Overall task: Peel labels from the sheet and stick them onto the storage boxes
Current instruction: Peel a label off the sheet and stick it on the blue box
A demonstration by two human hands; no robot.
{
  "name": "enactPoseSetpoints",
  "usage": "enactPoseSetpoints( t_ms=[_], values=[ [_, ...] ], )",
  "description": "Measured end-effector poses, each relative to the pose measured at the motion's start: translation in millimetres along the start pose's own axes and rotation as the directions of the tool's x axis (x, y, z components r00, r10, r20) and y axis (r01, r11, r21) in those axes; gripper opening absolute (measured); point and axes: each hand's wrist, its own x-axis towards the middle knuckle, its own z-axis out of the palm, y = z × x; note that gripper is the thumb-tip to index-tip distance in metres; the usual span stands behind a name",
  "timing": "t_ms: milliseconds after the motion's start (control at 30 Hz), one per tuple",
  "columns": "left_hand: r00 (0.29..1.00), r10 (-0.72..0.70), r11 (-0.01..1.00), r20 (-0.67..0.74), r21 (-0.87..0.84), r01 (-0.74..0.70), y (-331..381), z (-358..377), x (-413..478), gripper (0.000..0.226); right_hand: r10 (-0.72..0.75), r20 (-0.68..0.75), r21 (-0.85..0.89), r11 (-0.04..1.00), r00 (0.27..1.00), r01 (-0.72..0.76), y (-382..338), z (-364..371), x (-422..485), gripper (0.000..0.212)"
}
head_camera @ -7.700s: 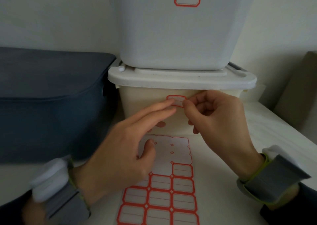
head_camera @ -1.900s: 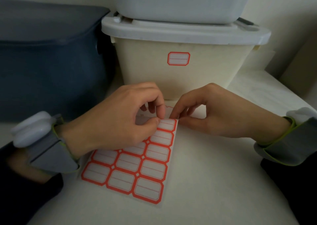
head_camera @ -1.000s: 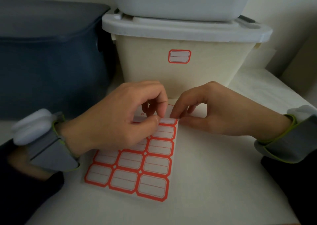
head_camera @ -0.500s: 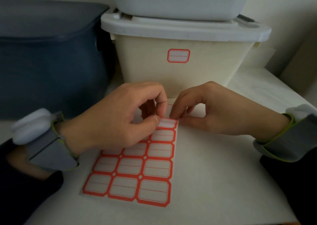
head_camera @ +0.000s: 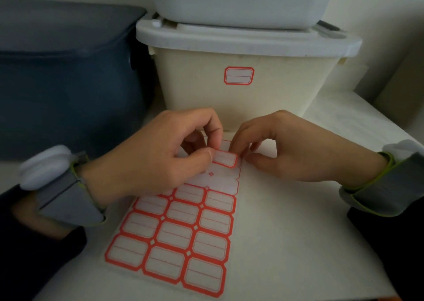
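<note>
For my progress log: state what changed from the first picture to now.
Both hands released the stuck label on the cream box and came down to the label sheet; the left hand pinches a fresh label, the right hand pinches the sheet's top edge. The grey box stayed atop the cream box.

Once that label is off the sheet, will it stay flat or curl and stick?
Likely floppy: the label, pinched at one end by the left hand, looks paper-thin above the sheet the right hand holds. Probably featherlight; its adhesive back may grab on contact.
</note>
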Motion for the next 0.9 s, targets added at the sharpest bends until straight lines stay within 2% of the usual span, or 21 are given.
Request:
enactPoseSetpoints(
  t_ms=[100,200,267,567,767,900],
  values=[
    [0.998,-0.064,0.993,-0.020,-0.104,0.062,-2,-2,0,0.004,0.034,-0.054,0.066,0.997,0.998,-0.030,-3,-2,-1,0.035],
    [0.993,-0.108,0.983,-0.042,-0.155,0.100,-5,-2,2,0.004,0.122,-0.114,0.266,0.960,0.986,-0.088,-5,-4,-2,0.019],
    [0.991,-0.124,0.978,-0.050,-0.176,0.114,-6,-3,2,0.006,0.149,-0.130,0.322,0.941,0.980,-0.100,-7,-3,-2,0.009],
    [0.988,-0.139,0.973,-0.073,-0.196,0.122,-5,-6,4,0.012,0.218,-0.209,0.393,0.911,0.953,-0.122,-16,4,4,0.004],
    [0.974,-0.105,0.985,-0.202,-0.155,0.074,10,-20,-9,0.017,0.325,-0.324,0.421,0.891,0.888,-0.172,-47,5,-4,0.006],
    [0.930,-0.107,0.982,-0.352,-0.187,0.042,26,-31,-43,0.024,0.341,-0.341,0.420,0.889,0.876,-0.183,-85,7,-8,0.005]
  ],
)
